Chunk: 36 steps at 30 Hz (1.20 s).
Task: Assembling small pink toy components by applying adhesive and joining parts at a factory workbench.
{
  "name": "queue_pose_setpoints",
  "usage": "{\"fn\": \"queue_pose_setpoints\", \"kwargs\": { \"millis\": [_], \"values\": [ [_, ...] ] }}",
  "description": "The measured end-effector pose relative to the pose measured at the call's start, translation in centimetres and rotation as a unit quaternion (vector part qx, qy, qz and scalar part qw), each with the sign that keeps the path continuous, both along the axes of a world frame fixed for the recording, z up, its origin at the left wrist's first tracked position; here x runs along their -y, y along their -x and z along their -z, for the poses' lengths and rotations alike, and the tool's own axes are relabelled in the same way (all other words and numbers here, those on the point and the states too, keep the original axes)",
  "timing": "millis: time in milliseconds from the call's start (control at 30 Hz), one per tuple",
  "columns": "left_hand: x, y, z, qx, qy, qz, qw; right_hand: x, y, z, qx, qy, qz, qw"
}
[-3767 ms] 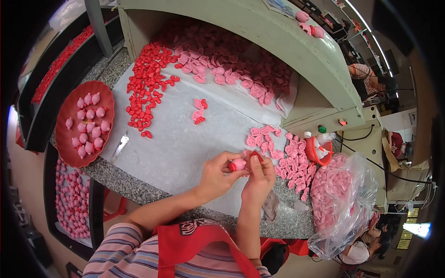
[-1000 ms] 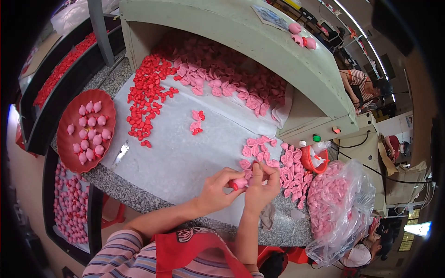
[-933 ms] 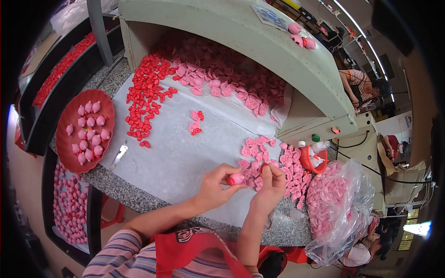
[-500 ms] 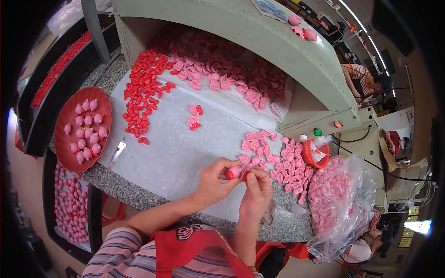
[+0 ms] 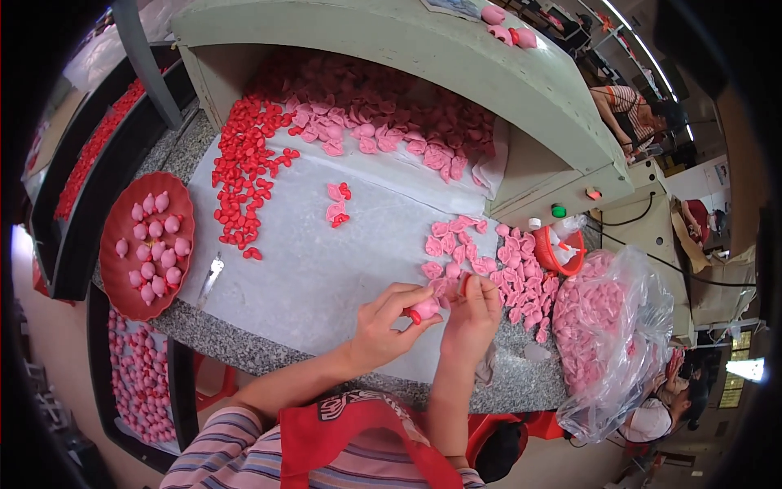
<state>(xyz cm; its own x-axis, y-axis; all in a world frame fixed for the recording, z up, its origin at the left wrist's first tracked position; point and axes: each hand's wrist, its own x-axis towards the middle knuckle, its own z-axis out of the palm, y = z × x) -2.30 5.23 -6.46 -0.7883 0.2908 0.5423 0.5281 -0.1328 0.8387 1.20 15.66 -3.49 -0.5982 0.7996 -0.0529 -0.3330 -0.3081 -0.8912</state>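
Note:
Near the front of the white sheet (image 5: 281,289), my left hand (image 5: 381,330) is closed around a small pink rounded piece with a red end (image 5: 425,309). Just to its right, the fingers of my right hand (image 5: 474,322) are pinched together. A small red piece (image 5: 466,284) shows at those fingertips, partly hidden by them. Loose pink cupped pieces (image 5: 456,244) lie just beyond both hands. Two pink pieces with red parts attached (image 5: 336,204) sit further back on the sheet.
A red scalloped dish (image 5: 114,281) of pink pieces stands at left, near a metal blade (image 5: 212,275). Red pieces (image 5: 240,196) and pink pieces heap under a grey-green hood (image 5: 391,37). At right are an orange basket (image 5: 574,259) and a clear bag (image 5: 643,326). Co-workers sit beyond.
My hands have moved apart slightly, the right hand shifting right and the left tilting its pink piece. The whole view has shifted a little.

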Motion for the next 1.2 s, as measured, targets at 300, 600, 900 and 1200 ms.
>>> {"fn": "queue_pose_setpoints", "kwargs": {
  "millis": [300,600,900,1200],
  "values": [
    [0.2,0.3,-0.5,-0.046,-0.021,-0.014,0.999,-1.6,-3.1,0.4,0.029,0.001,0.014,0.999],
    [0.5,0.1,-0.6,-0.038,0.028,-0.008,0.999,-6.0,-1.9,0.9,0.095,-0.070,0.082,0.990],
    [0.5,0.2,-1.2,-0.007,0.015,0.001,1.000,-4.3,-3.4,-1.6,0.183,-0.322,0.015,0.929],
    [0.8,-0.6,-2.5,-0.018,0.025,-0.014,0.999,2.2,-3.7,-2.3,0.082,-0.300,-0.135,0.941]
  ]
}}
